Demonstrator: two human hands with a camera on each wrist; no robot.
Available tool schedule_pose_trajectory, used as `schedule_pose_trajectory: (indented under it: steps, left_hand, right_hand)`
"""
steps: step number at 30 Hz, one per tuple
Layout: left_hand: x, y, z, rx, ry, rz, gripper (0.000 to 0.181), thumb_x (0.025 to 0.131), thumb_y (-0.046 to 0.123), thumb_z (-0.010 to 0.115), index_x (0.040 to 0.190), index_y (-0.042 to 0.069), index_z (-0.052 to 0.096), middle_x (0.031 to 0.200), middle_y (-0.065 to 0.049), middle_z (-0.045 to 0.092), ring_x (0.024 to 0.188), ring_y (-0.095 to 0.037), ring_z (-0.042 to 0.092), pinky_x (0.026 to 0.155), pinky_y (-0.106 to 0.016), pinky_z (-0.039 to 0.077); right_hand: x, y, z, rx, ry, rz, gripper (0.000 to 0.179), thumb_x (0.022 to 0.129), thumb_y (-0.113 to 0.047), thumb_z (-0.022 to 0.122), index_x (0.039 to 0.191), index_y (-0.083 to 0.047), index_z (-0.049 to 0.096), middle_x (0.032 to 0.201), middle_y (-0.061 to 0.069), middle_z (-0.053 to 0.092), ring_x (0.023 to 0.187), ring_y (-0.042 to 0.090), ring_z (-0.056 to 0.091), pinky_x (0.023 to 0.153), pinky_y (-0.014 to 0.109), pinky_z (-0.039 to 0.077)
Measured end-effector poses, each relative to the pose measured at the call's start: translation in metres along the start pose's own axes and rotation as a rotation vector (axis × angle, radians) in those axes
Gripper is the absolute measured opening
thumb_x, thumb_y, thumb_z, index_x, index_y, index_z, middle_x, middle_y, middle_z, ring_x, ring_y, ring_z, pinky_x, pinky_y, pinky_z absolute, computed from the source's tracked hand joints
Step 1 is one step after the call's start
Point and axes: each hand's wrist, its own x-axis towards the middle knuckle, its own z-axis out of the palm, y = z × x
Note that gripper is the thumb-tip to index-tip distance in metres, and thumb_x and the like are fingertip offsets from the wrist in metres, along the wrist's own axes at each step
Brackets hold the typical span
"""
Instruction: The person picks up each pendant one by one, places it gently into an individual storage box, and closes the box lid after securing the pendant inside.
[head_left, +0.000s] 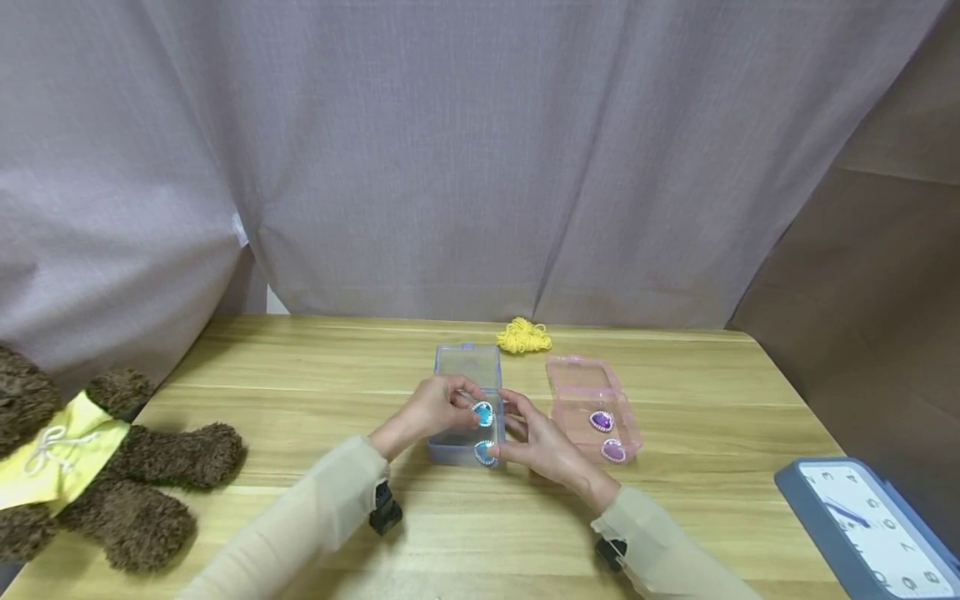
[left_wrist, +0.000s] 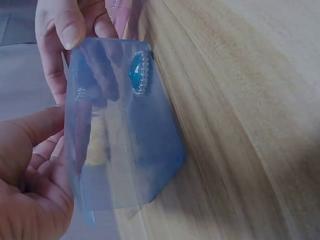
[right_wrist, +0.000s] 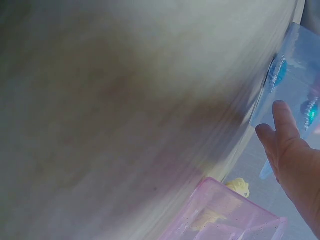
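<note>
My left hand (head_left: 441, 406) pinches a blue heart-shaped gem (head_left: 485, 413) with a beaded white edge, held over the open blue clear plastic box (head_left: 447, 455). A second blue heart gem (left_wrist: 136, 73) lies inside that box, near its front right corner. My right hand (head_left: 542, 443) holds the box at that corner, thumb at the front and fingers along the right wall. In the right wrist view both gems show through the box's blue plastic (right_wrist: 300, 47). The left fingertips are partly hidden behind the box in the left wrist view.
Right of the blue box stands an open pink box (head_left: 632, 427) with two purple heart gems (head_left: 602, 421). Behind them lies a yellow string bundle (head_left: 523, 336). A brown teddy bear (head_left: 142, 521) is at the left, a blue-framed clock (head_left: 873, 529) at the right.
</note>
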Motion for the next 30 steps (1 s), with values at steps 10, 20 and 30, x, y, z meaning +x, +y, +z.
schedule_pose_trajectory:
  steps: [10, 20, 30]
  left_hand:
    - [0.003, 0.002, 0.007, 0.136, -0.003, 0.003, 0.022, 0.074, -0.003, 0.074, 0.095, -0.003, 0.069, 0.079, -0.010, 0.070, 0.063, -0.010, 0.063, 0.059, -0.021, 0.056]
    - [0.010, 0.000, 0.014, 0.241, -0.021, 0.042, 0.019, 0.074, -0.008, 0.071, 0.092, -0.003, 0.067, 0.083, -0.013, 0.070, 0.073, -0.017, 0.066, 0.063, -0.020, 0.055]
    - [0.011, -0.001, 0.023, 0.465, 0.052, 0.135, 0.015, 0.073, -0.007, 0.073, 0.086, 0.000, 0.071, 0.084, -0.012, 0.072, 0.076, -0.020, 0.068, 0.068, -0.024, 0.056]
  right_hand:
    - [0.000, -0.001, 0.001, 0.007, -0.014, 0.003, 0.087, 0.080, -0.010, 0.074, 0.146, -0.001, 0.018, 0.140, 0.025, 0.037, 0.132, 0.038, 0.037, 0.103, 0.039, 0.042]
    - [-0.001, 0.000, 0.000, 0.011, -0.015, 0.021, 0.088, 0.080, -0.011, 0.074, 0.147, -0.001, 0.018, 0.141, 0.026, 0.035, 0.133, 0.039, 0.036, 0.103, 0.039, 0.041]
    - [-0.001, -0.001, 0.001, -0.009, -0.005, 0.021, 0.089, 0.079, -0.012, 0.074, 0.147, 0.000, 0.017, 0.141, 0.027, 0.035, 0.132, 0.038, 0.037, 0.103, 0.040, 0.042]
